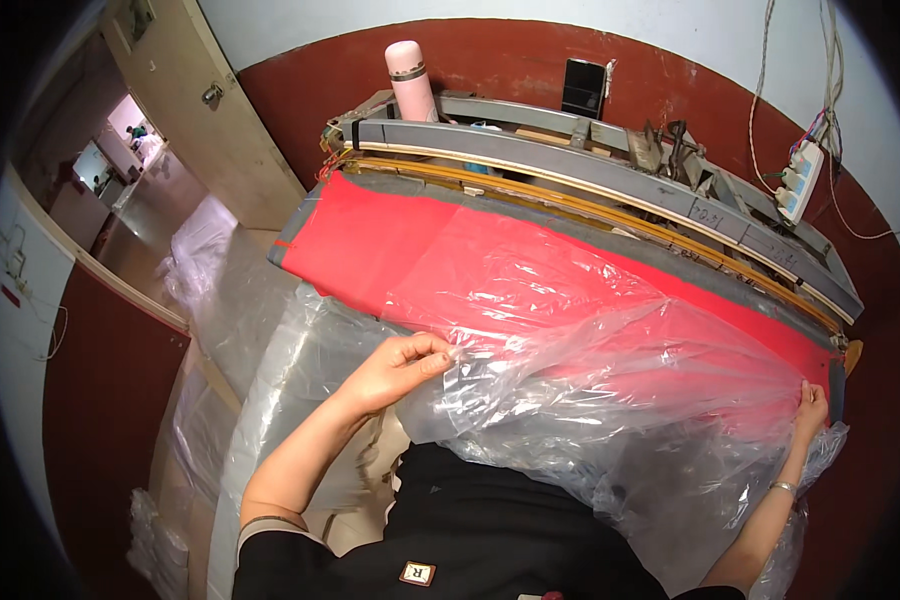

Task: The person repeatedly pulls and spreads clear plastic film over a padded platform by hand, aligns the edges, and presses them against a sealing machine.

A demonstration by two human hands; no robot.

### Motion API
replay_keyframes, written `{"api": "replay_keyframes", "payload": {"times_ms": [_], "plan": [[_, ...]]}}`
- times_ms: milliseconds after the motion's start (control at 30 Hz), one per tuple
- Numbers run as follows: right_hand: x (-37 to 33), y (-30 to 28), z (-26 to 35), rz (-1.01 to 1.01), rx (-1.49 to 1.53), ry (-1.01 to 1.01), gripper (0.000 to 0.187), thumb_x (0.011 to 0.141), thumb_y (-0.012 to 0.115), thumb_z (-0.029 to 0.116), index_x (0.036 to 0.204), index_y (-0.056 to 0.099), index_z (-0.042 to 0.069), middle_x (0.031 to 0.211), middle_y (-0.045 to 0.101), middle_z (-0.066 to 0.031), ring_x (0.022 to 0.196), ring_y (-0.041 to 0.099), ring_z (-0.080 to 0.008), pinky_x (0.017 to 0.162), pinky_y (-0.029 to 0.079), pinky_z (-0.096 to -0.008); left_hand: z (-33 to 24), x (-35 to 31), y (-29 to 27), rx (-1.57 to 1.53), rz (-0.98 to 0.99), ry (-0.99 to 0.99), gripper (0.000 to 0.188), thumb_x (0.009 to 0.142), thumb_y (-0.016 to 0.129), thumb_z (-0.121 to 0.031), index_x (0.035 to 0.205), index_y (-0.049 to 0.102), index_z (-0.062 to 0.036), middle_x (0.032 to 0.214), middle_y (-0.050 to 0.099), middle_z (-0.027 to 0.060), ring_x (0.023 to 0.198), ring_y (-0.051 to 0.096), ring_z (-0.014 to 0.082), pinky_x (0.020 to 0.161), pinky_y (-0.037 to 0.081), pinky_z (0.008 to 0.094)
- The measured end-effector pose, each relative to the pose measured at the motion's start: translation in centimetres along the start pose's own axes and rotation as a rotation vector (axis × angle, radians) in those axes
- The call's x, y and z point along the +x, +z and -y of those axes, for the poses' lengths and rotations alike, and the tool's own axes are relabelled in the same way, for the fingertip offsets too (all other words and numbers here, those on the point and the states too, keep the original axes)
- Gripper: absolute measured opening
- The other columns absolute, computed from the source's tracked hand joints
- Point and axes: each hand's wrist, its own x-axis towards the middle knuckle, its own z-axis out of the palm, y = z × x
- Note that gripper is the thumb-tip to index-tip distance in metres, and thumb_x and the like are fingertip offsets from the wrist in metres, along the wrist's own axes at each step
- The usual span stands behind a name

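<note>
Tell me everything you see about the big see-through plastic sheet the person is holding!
The wide, clear plastic sheet looks thin, soft and shiny, with crinkles, folds and bright streaks of glare. The left hand pinches it, and the right hand grips it far to the right, where creases gather. It lies over part of the long, flat red material, leaving the left end uncovered. Its lower part hangs in loose folds, so I can't tell where every edge is.
</note>
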Motion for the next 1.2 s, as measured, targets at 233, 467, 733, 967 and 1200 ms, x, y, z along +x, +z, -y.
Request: {"api": "replay_keyframes", "payload": {"times_ms": [233, 467, 733, 967, 1200], "plan": [[-0.9, -0.2, 3.0, -0.01, 0.177, 0.137, 0.026, 0.085, 0.063, 0.021, 0.073, 0.054, 0.0, 0.06, 0.046, -0.0023, 0.055, 0.04, -0.009, 0.052, 0.038, -0.0287, -4.4, 4.7, -0.6, -0.376, -0.171, 0.045, 0.01, 0.089, 0.054, -0.014, 0.084, 0.056, -0.0049, 0.076, 0.059, 0.0005, 0.069, 0.055, 0.0082, 0.065, 0.042, 0.022], [-0.6, 0.2, 0.7, -0.043, 0.144, 0.063, 0.021, 0.085, 0.063, 0.015, 0.072, 0.054, 0.002, 0.06, 0.042, 0.0044, 0.057, 0.036, -0.0049, 0.051, 0.033, -0.0224, -2.3, 17.3, -5.0, 1.368, -0.504, 0.447, 0.013, 0.079, 0.056, -0.018, 0.076, 0.056, -0.0047, 0.077, 0.06, 0.0152, 0.073, 0.059, 0.036, 0.062, 0.047, 0.0468], [-1.2, -1.4, -1.6, -0.006, 0.403, 0.09, 0.015, 0.086, 0.063, 0.011, 0.075, 0.056, 0.003, 0.067, 0.046, 0.0071, 0.063, 0.04, -0.0029, 0.056, 0.034, -0.019, 0.5, 22.1, -4.8, 1.146, -0.661, 0.333, 0.025, 0.08, 0.061, -0.03, 0.072, 0.059, -0.0063, 0.074, 0.062, 0.0132, 0.071, 0.061, 0.0332, 0.06, 0.046, 0.0454], [-4.0, -7.6, -6.3, -0.068, 0.527, 0.139, 0.008, 0.087, 0.062, 0.01, 0.082, 0.058, 0.005, 0.074, 0.048, 0.0076, 0.069, 0.042, -0.0006, 0.062, 0.033, -0.0154, -0.6, 21.1, -2.4, 1.23, -0.562, 0.342, 0.027, 0.075, 0.066, -0.032, 0.076, 0.063, -0.0057, 0.078, 0.064, 0.0127, 0.08, 0.061, 0.0302, 0.065, 0.048, 0.0431], [-4.4, -7.7, -8.1, -0.085, 0.515, 0.161, 0.009, 0.086, 0.063, 0.012, 0.079, 0.058, 0.008, 0.071, 0.045, 0.0088, 0.064, 0.038, -0.0004, 0.059, 0.03, -0.0158, -0.9, 21.9, -2.8, 0.846, -0.386, 0.165, 0.024, 0.073, 0.071, -0.027, 0.088, 0.065, -0.0088, 0.081, 0.064, 0.0087, 0.077, 0.061, 0.0251, 0.067, 0.047, 0.0369]]}}
